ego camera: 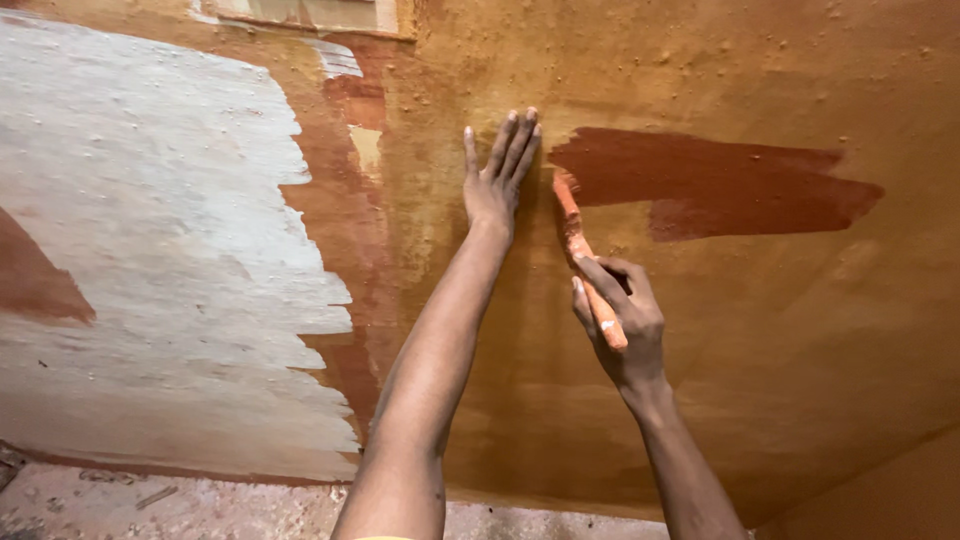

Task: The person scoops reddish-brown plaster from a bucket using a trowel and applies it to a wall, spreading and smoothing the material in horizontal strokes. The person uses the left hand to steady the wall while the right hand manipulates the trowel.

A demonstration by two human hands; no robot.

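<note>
Left hand (497,170) open, palm flat against ochre wall (760,330), right hand (620,320) gripping orange-handled paintbrush (585,265), bristles touching left edge of red-brown painted patch (710,185), wide bare wall below and right, whitish plaster area (150,250) well apart at left

A mottled ochre-yellow plaster wall (760,380) bears a fresh brick-red streak of wet paint (700,185), ragged at its edges. An orange-smeared paintbrush (590,270) matches the streak. To the side, a whitish-grey scraped patch of wall (150,250) carries jagged borders against rust-brown bands, above a pale grey speckled floor (200,505).
</note>
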